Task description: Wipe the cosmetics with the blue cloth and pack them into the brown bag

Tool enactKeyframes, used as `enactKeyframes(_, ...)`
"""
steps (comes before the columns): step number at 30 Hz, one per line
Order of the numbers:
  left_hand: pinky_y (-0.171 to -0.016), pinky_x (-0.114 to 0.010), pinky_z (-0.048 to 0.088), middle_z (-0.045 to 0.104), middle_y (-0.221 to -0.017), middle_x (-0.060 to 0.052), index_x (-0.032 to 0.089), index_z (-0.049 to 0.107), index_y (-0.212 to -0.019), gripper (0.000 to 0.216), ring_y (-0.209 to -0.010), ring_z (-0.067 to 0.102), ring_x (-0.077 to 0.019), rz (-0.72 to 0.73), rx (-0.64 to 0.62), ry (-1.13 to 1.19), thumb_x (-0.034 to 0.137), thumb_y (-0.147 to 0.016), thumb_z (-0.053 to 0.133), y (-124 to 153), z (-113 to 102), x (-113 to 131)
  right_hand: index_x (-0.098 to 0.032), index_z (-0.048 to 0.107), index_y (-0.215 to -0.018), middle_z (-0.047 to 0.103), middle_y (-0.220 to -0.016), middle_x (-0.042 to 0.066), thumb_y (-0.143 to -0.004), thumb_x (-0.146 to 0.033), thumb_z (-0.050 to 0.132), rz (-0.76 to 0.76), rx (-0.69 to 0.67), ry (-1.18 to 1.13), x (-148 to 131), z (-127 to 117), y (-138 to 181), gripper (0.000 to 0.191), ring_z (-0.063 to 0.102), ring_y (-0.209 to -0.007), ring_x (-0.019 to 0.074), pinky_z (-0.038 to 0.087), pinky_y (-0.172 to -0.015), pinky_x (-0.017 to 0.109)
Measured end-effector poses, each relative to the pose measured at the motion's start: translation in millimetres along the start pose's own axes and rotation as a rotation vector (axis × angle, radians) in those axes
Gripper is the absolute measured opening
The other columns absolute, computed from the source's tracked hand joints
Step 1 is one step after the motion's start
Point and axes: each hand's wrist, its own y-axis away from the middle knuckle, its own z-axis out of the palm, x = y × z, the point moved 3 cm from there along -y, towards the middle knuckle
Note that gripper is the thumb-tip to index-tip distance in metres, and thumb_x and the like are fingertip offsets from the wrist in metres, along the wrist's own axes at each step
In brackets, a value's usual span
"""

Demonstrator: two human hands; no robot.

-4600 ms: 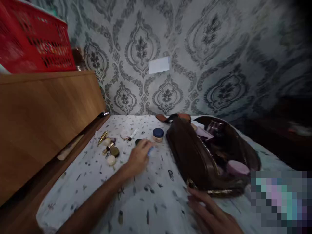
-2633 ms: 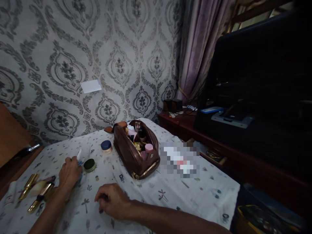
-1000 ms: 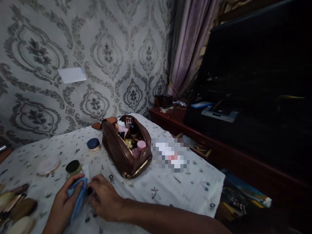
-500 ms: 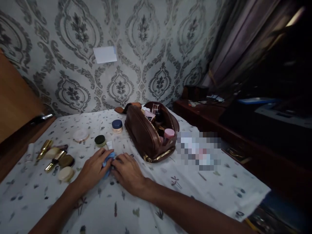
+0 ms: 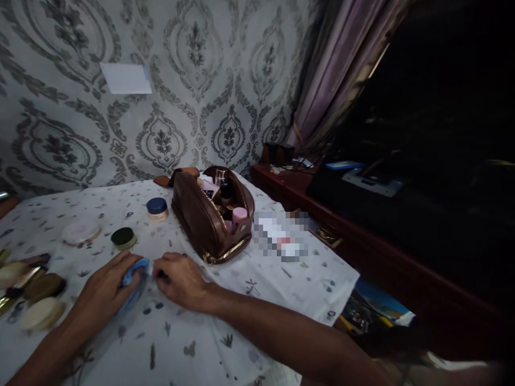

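Note:
My left hand is closed round a blue cloth on the patterned white tablecloth. My right hand meets it from the right, fingers pinched on a small dark item I cannot make out. Just beyond my hands stand a dark-lidded jar and a blue-lidded jar. An open brown cosmetic bag full of bottles sits behind and to the right.
A round compact and several gold and cream makeup pieces lie at the left. A blurred patch lies right of the bag. A dark wooden shelf with devices runs along the right, by a curtain.
My left hand picked up the blue cloth, and my right hand came over to join it. The two hands now stay together on the cloth while the view shifts.

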Motion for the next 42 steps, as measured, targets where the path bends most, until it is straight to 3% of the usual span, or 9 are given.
enactKeyframes(4, -0.082, -0.032, 0.050, 0.067, -0.099, -0.006, 0.022, 0.064, -0.104, 0.031, -0.093, 0.064, -0.0240, -0.103, 0.124, -0.001, 0.043, -0.093, 0.044, -6, -27, 11, -0.020, 0.065, -0.087, 0.063, -0.076, -0.005, -0.076, -0.006, 0.066, 0.046, -0.003, -0.334, 6, -1, -1, 0.018, 0.060, -0.071, 0.0114, 0.044, -0.067, 0.020)
enactKeyframes(7, -0.085, -0.032, 0.049, 0.066, -0.102, -0.006, 0.020, 0.062, -0.107, 0.026, -0.095, 0.063, -0.0222, -0.088, 0.130, 0.064, 0.037, -0.093, 0.047, -8, -35, 19, -0.020, 0.064, -0.087, 0.060, -0.071, -0.006, -0.076, -0.004, 0.064, 0.071, -0.025, -0.401, 7, 1, -1, 0.019, 0.058, -0.067, 0.0113, 0.042, -0.065, 0.021)
enactKeyframes(11, -0.081, -0.031, 0.047, 0.063, -0.094, -0.004, 0.021, 0.063, -0.100, 0.020, -0.090, 0.061, -0.0202, 0.014, -0.078, 0.085, 0.028, -0.094, 0.046, -6, -21, 29, -0.019, 0.061, -0.088, 0.063, -0.076, -0.004, -0.076, -0.006, 0.063, 0.070, -0.020, -0.419, 8, 2, -2, 0.018, 0.059, -0.071, 0.0127, 0.043, -0.067, 0.022)
enactKeyframes(14, -0.077, -0.030, 0.046, 0.060, -0.090, -0.005, 0.020, 0.063, -0.096, 0.018, -0.088, 0.059, -0.0205, 0.046, -0.147, 0.039, 0.025, -0.093, 0.046, -4, -15, 32, -0.019, 0.060, -0.088, 0.064, -0.076, -0.003, -0.077, -0.007, 0.062, 0.071, -0.021, -0.420, 9, 2, -2, 0.017, 0.059, -0.070, 0.0127, 0.042, -0.066, 0.023)
enactKeyframes(23, -0.074, -0.027, 0.043, 0.056, -0.093, -0.001, 0.023, 0.066, -0.094, 0.022, -0.088, 0.058, -0.0168, 0.054, -0.394, 0.046, 0.017, -0.091, 0.046, -3, -33, 30, -0.019, 0.061, -0.085, 0.060, -0.071, -0.005, -0.077, -0.010, 0.066, 0.058, -0.040, -0.397, 9, 5, -2, 0.013, 0.054, -0.065, 0.0111, 0.040, -0.062, 0.022)
enactKeyframes(33, -0.072, -0.025, 0.041, 0.062, -0.088, 0.001, 0.024, 0.068, -0.088, 0.021, -0.084, 0.061, -0.0162, -0.091, -0.516, 0.001, 0.014, -0.079, 0.052, -1, -57, -1, -0.018, 0.070, -0.098, 0.065, -0.081, -0.001, -0.078, -0.006, 0.065, 0.010, -0.065, -0.309, 8, 4, -1, 0.024, 0.058, -0.072, 0.0128, 0.044, -0.067, 0.024)
enactKeyframes(42, -0.078, -0.028, 0.044, 0.068, -0.099, -0.002, 0.024, 0.070, -0.094, 0.020, -0.094, 0.062, -0.0201, -0.228, -0.558, -0.113, 0.022, -0.081, 0.055, 8, -70, -29, -0.018, 0.071, -0.106, 0.062, -0.097, 0.007, -0.094, -0.014, 0.055, -0.091, -0.092, -0.162, 2, 2, 2, 0.021, 0.061, -0.091, 0.0192, 0.050, -0.084, 0.034)
